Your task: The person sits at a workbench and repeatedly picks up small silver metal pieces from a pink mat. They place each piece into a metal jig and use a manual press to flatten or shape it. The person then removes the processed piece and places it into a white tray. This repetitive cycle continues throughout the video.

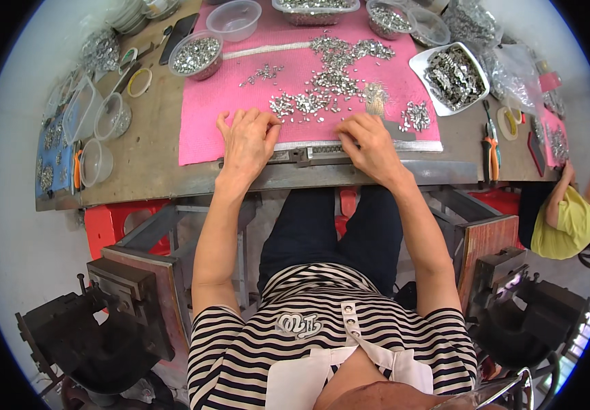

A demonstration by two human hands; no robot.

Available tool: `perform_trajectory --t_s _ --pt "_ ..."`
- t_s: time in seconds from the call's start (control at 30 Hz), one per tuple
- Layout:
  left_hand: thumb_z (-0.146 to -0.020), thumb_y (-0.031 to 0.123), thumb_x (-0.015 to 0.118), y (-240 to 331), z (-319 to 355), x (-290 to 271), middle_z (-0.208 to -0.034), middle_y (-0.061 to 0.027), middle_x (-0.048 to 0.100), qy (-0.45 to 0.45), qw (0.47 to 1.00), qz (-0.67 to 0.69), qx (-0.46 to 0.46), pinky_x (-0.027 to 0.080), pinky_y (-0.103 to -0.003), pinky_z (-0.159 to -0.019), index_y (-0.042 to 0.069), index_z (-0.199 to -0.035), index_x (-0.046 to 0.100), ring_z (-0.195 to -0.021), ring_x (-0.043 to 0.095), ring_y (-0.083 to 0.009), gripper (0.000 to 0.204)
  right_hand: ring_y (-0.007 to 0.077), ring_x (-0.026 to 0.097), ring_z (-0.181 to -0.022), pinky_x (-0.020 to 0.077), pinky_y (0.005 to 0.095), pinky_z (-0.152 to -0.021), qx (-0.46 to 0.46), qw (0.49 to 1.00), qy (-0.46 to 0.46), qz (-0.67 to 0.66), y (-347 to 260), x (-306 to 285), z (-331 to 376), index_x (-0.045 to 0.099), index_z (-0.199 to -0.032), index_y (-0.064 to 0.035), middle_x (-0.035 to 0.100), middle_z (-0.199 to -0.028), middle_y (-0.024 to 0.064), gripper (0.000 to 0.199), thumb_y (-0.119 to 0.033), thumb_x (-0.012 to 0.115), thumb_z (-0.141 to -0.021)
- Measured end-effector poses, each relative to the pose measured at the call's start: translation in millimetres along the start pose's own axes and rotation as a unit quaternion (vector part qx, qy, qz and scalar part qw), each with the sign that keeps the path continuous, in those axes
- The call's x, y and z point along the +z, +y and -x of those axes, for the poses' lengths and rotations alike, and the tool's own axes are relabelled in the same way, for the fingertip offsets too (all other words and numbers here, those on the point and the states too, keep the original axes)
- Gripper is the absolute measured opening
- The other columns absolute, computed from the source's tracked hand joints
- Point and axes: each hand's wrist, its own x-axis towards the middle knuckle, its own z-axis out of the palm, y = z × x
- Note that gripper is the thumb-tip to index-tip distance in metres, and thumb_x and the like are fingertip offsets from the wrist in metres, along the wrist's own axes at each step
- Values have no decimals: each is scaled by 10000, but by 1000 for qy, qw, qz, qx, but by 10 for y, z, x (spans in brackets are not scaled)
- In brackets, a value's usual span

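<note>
A pink mat (203,137) covers the middle of the table, with loose silvery metal pieces (336,82) scattered on it. Along its near edge runs a narrow metal rail (298,156) with a slotted strip. My left hand (247,140) hovers at the rail's left part, thumb and forefinger drawn together, the outer fingers bent; anything between the tips is too small to make out. Over the rail's right part, my right hand (370,143) has curled fingers and a bent thumb, their grip partly hidden. A small metal plate (397,131) lies just beyond it.
Tubs of metal pieces (197,55) stand at the back. A white tray (440,96) holds dark metal parts. Orange-handled pliers (491,154) lie to the right, tape rolls (139,83) to the left. A person in yellow (568,222) sits far right. Machines flank me below.
</note>
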Motion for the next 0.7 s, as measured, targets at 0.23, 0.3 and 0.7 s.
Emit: perform_trajectory --t_s 0.23,0.3,0.7 --pt "-880 133 717 1 24 34 -875 -9 636 12 1000 0 -3 295 -568 -1054 123 -897 688 -914 592 -239 35 276 599 -948 439 418 -891 -11 999 -7 47 134 301 -277 725 -975 -68 608 -925 88 116 -58 693 -864" --pt "-879 131 716 -3 30 37 -878 -9 635 14 1000 0 -3 294 -570 -1051 122 -897 684 -915 590 -239 38 276 601 -939 439 417 -888 -10 999 -6 43 147 308 -280 722 -982 -69 608 -926 86 119 -54 693 -867" --pt "-929 140 688 17 42 80 -913 -32 640 20 999 -44 4 293 -547 -1053 103 -976 678 -935 592 -238 60 253 601 -948 434 404 -848 -49 991 -94 84 228 223 -400 696 -972 -95 606 -923 58 75 -108 682 -900"
